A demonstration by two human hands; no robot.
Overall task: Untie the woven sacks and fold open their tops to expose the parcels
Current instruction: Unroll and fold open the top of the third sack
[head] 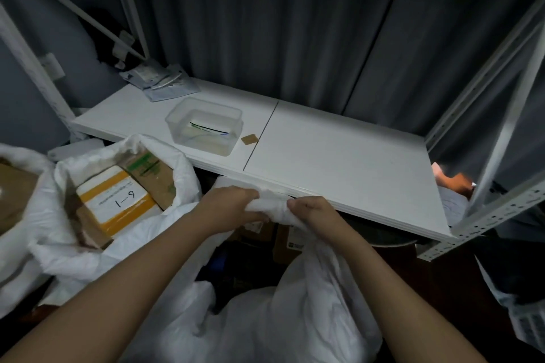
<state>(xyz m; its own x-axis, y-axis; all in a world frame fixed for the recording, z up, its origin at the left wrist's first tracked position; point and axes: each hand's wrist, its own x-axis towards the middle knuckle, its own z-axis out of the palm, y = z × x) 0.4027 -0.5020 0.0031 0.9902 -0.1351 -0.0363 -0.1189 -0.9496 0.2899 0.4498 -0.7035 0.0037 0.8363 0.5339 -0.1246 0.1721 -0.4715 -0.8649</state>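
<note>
A white shelf (339, 150) runs across the middle, under dark curtains (265, 23). On the shelf, left of its seam, stands a clear plastic tub (177, 122). Just right of the tub lies a small brown tag (249, 139). At the shelf's far left corner lies a heap of packets (163, 82).

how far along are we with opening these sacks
Done: the sack on the left is folded open, showing a parcel marked 1-6; another open sack sits at the far left edge. In hand: the left hand and right hand both grip the bunched top of the middle sack, boxes just visible below. Left: fold that top open.
</note>
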